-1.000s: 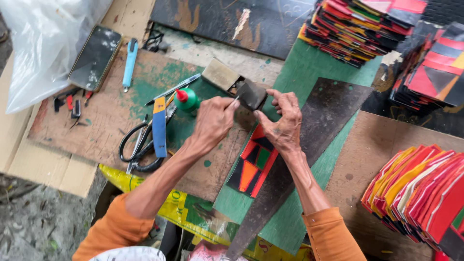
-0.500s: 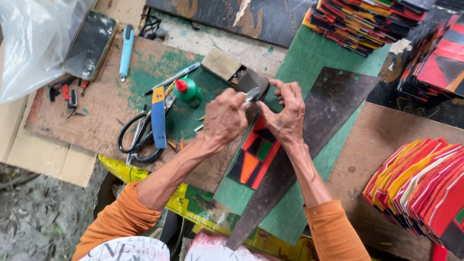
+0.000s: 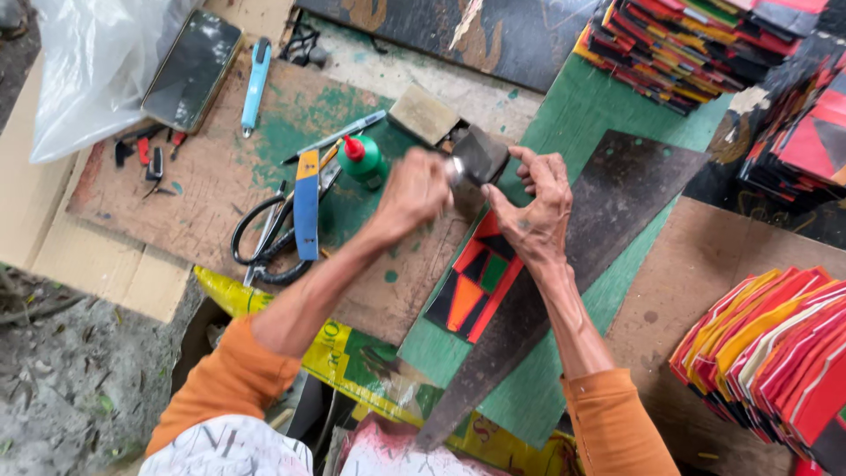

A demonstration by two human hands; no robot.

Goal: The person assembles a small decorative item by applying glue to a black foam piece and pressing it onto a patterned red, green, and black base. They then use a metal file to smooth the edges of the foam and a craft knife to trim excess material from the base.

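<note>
Rusty dark metal runs slantwise under both hands: a long saw blade (image 3: 564, 291) lying on a green board (image 3: 564, 132), its tip pointing down toward the person's lap. The left hand (image 3: 414, 194) is clenched around a small metal hammer (image 3: 476, 159), its head blurred just above the blade's wide end. The right hand (image 3: 538, 211) rests with fingers spread and loose, pressing a folded piece of red, orange, green and black card (image 3: 471, 286) against the blade's edge.

Left of the hands the worn wooden worktop (image 3: 176, 194) carries a green glue bottle with a red cap (image 3: 361, 159), black-handled scissors (image 3: 264, 242), a blue and yellow cutter (image 3: 306, 207), a light blue knife (image 3: 256, 84) and a dark phone (image 3: 192, 70) beside a clear plastic bag (image 3: 97, 62). Bare wood shows only near the worktop's left edge.

Stacks of striped coloured card (image 3: 687, 44) crowd the far right corner, and another fan of red and yellow card (image 3: 775, 353) sits on a brown board at the right. A yellow printed sack (image 3: 344, 353) hangs off the near edge.
</note>
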